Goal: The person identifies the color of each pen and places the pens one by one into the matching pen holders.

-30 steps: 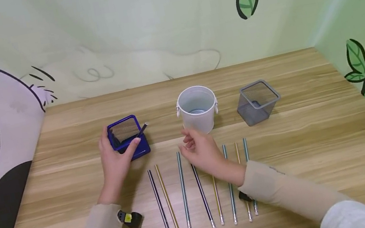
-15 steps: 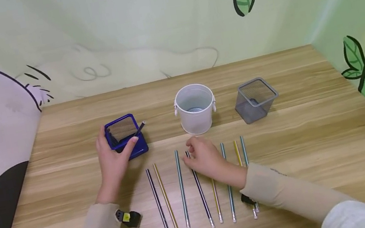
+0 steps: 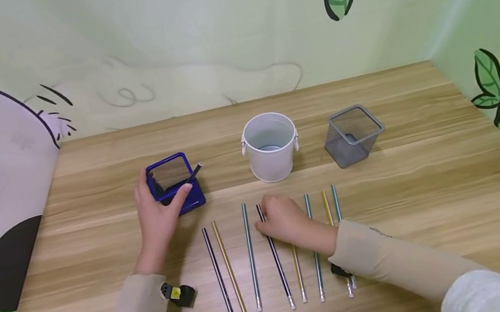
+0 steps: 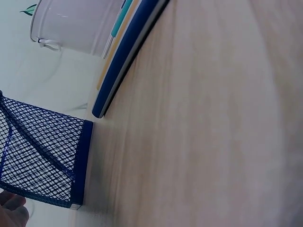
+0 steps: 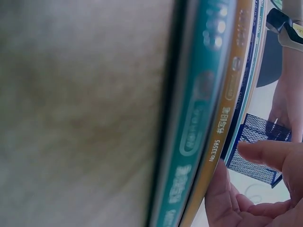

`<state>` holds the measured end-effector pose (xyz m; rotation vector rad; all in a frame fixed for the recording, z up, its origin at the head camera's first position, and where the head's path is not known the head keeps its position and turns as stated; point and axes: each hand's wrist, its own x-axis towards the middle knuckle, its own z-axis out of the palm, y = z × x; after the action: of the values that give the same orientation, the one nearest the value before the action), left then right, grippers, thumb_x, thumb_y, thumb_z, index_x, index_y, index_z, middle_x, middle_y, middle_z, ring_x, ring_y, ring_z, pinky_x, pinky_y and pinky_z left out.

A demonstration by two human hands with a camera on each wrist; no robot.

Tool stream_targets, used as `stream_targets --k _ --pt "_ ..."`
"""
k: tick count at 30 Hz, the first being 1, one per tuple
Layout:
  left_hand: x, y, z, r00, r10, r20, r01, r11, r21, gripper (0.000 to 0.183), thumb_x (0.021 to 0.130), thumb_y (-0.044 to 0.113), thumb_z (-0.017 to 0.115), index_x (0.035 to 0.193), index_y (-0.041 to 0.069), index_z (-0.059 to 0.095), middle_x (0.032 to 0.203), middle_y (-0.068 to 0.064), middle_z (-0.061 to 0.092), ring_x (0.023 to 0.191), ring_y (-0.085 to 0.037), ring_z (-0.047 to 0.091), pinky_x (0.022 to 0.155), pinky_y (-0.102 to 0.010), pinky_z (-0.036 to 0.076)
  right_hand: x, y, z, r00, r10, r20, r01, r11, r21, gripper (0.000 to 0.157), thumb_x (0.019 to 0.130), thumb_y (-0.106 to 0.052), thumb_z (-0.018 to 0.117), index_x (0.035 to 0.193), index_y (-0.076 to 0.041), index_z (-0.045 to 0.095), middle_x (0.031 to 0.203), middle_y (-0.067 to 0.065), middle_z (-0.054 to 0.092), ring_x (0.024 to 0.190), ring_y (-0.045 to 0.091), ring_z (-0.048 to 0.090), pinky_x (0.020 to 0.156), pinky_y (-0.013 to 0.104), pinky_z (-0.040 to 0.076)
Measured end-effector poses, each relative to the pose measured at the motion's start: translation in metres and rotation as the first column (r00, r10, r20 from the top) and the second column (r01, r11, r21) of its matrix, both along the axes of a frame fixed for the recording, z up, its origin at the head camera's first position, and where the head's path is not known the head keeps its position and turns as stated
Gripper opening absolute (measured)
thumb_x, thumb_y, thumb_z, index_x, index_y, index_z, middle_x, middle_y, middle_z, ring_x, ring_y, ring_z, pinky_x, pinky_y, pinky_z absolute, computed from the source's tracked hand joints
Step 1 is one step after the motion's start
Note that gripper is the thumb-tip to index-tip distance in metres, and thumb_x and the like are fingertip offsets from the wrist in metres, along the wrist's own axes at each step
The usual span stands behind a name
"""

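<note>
My left hand point(image 3: 158, 229) grips a blue mesh pencil holder point(image 3: 193, 198), its thumb at the near rim and its fingers round the left side. One dark pencil point(image 3: 195, 172) leans in that holder, its end sticking out past the rim. Over the row of pencils, my right hand point(image 3: 286, 220) is at the far end of a dark blue pencil point(image 3: 278, 268) lying on the table. In the right wrist view its thumb point(image 5: 265, 152) and curled fingers point(image 5: 220, 194) stand apart, right beside the pencils. A yellow pencil point(image 3: 299, 275) runs partly under this hand.
A white bucket point(image 3: 272, 166) with side handles stands behind the right hand, and a grey mesh holder point(image 3: 347, 153) stands right of it. Several teal, yellow and dark pencils lie side by side on the wooden table point(image 3: 434, 174), erasers towards me. A printed wall cloth point(image 3: 189, 38) borders the back.
My right hand has drawn back from the front of the white bucket down to the dark blue pencil's far end. The left hand keeps its grip on the blue holder.
</note>
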<state>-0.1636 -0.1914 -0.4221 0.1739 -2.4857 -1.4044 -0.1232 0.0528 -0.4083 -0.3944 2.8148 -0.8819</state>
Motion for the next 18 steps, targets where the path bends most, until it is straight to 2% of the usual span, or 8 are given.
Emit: stream_targets --k 5,10,18 --pt "-0.0005 -0.0004 0.0001 1.000 -0.004 -0.006 0.004 1.000 -0.002 0.098 0.078 0.034 0.078 0.150 0.004 0.019 0.147 -0.021 0.029 0.136 -0.033 0.030 0.115 -0.049 0.024 -0.0012 0.0008 -0.0012 0.999 0.025 0.043 -0.026 0.999 0.028 0.041 0.079 -0.014 0.072 0.052 -0.012 0.041 0.049 -0.003 0.037 0.047 0.014 0.038 0.045 0.023 0.032" --pt "0.0010 -0.0010 0.0016 1.000 -0.004 -0.004 0.004 1.000 0.008 0.097 0.078 0.032 0.078 0.150 0.003 0.019 0.147 -0.021 0.029 0.135 -0.033 0.031 0.115 -0.049 0.024 -0.0010 0.0004 -0.0017 0.994 0.051 0.097 -0.057 0.997 0.056 0.050 0.080 -0.014 0.070 0.043 -0.015 0.035 0.040 -0.007 0.030 0.042 0.012 0.035 0.042 0.022 0.032" --pt "0.0001 -0.0015 0.0013 1.000 -0.008 -0.018 0.008 1.000 0.005 0.095 0.078 0.029 0.078 0.148 0.000 0.021 0.146 -0.022 0.030 0.135 -0.033 0.031 0.115 -0.048 0.024 -0.0024 0.0024 -0.0007 0.982 0.043 0.185 -0.054 0.997 0.051 0.050 0.083 -0.013 0.065 0.040 -0.015 0.040 0.032 -0.007 0.038 0.028 0.006 0.040 0.040 0.020 0.041"
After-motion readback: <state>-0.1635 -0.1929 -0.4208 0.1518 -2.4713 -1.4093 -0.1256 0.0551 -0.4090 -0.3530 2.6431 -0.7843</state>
